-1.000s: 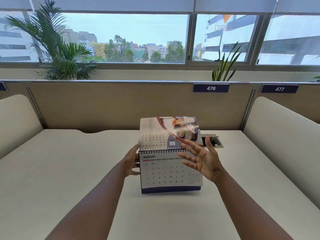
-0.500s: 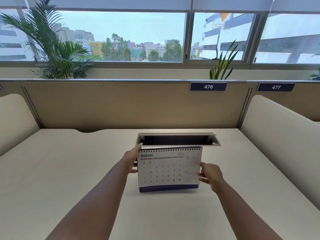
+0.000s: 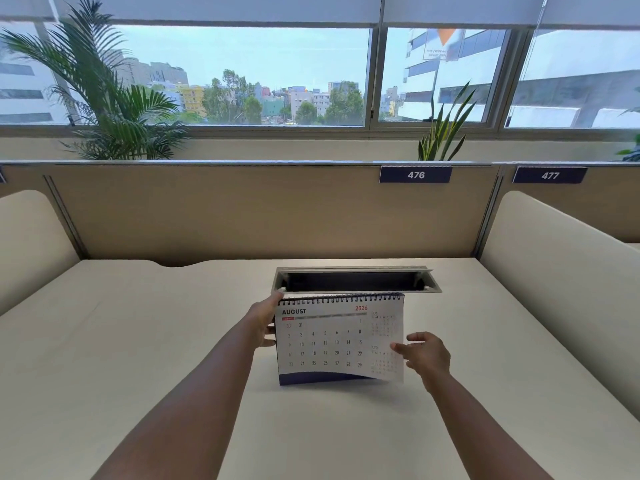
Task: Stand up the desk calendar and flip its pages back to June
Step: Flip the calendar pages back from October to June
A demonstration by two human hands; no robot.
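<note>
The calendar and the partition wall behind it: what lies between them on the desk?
In the head view, an open cable slot is set into the desk, just behind the calendar; beyond it, bare desk reaches the partition wall.

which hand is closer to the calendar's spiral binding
Left. The left hand grips the calendar's left edge, fingers up at the spiral binding. The right hand is lower, at the August page's right edge.

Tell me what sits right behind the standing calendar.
Behind the desk calendar an open cable tray is recessed in the desk. Its interior looks dark; contents cannot be seen, and the calendar covers its near edge.
</note>
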